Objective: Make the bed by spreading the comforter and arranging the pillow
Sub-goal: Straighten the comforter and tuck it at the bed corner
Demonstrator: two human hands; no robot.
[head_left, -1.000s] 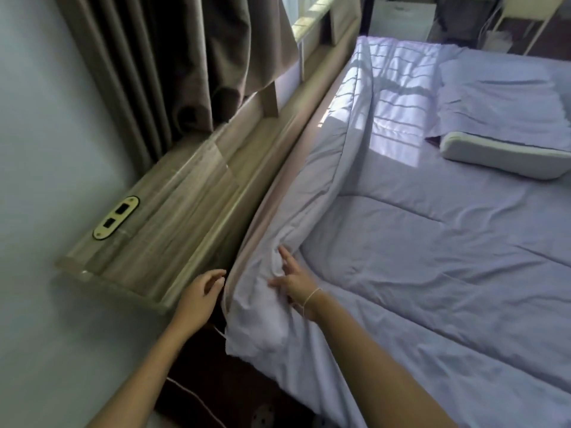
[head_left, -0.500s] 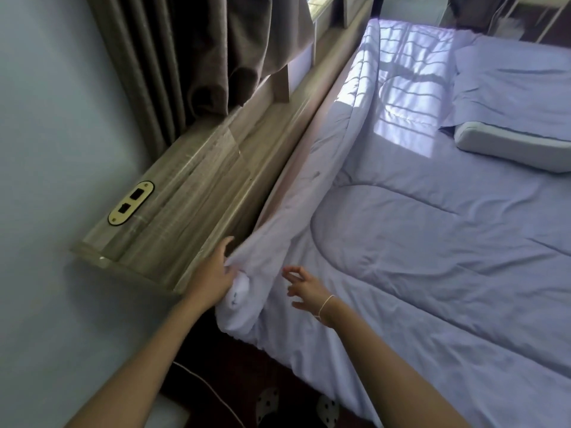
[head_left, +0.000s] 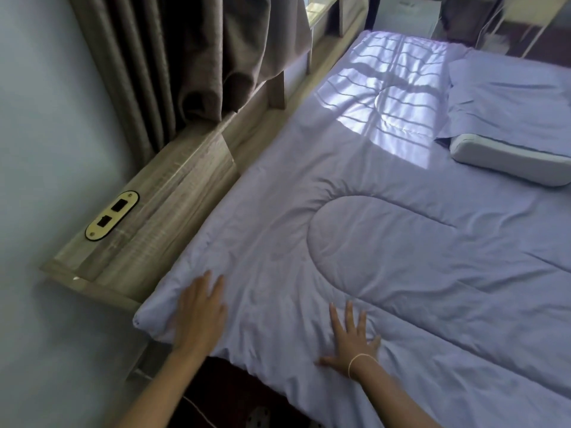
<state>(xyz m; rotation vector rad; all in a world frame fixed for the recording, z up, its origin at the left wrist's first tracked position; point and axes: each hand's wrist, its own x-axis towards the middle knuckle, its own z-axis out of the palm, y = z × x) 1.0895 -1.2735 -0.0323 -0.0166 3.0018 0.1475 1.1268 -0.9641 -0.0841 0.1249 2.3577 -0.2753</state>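
Lavender comforter (head_left: 355, 242) flat across bed; pillow (head_left: 506, 143) far right. Left hand (head_left: 199, 310), right hand (head_left: 350, 344) pressing near corner, fingers straight, gripping nothing. Wooden ledge (head_left: 173, 211), brown curtain (head_left: 197, 57), blue wall (head_left: 46, 149). No legible writing.

Left hand (head_left: 199, 315) flat, seemingly blurred; right hand (head_left: 352, 341) palm-down, fingers spread (thin band at wrist).

Pale blue wall (head_left: 46, 118), brown curtain (head_left: 191, 57), wooden ledge (head_left: 173, 193), brass socket plate (head_left: 112, 215)

The comforter (head_left: 355, 248) is soft matt lilac cloth, quilted and lightly creased. Beside it, the ledge (head_left: 173, 196) is grained matt wood with a shiny brass-coloured plate (head_left: 112, 215). Above the ledge, the curtain (head_left: 200, 54) is heavy brown cloth.
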